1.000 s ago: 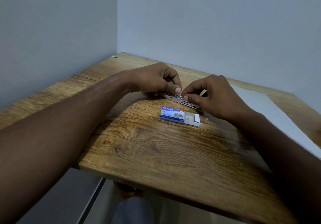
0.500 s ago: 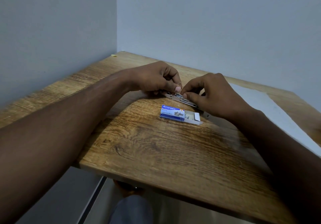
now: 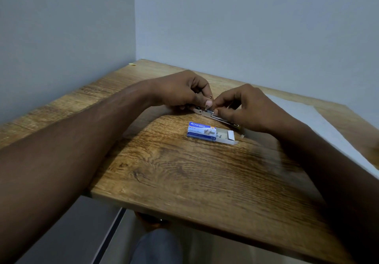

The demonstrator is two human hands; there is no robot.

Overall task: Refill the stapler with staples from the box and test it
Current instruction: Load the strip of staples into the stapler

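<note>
A small metal stapler (image 3: pixel 207 113) lies opened flat on the wooden table (image 3: pixel 184 177), mostly covered by both hands. My left hand (image 3: pixel 182 90) pinches its left end with thumb and fingers. My right hand (image 3: pixel 246 108) grips the stapler's right part, its fingertips meeting the left thumb over the metal channel. Whether staples sit between the fingers is hidden. Just in front lies the blue and white staple box (image 3: pixel 202 131), its inner tray (image 3: pixel 225 136) slid out to the right with staples inside.
A white sheet of paper (image 3: pixel 303 120) lies on the table's right side under my right forearm. A few loose staples (image 3: pixel 193 145) lie near the box. Grey walls meet in a corner behind the table. My knee (image 3: pixel 158 245) shows below the front edge.
Both hands stay on the stapler with only slight finger shifts; the view has tilted down a little. The box has not moved.
</note>
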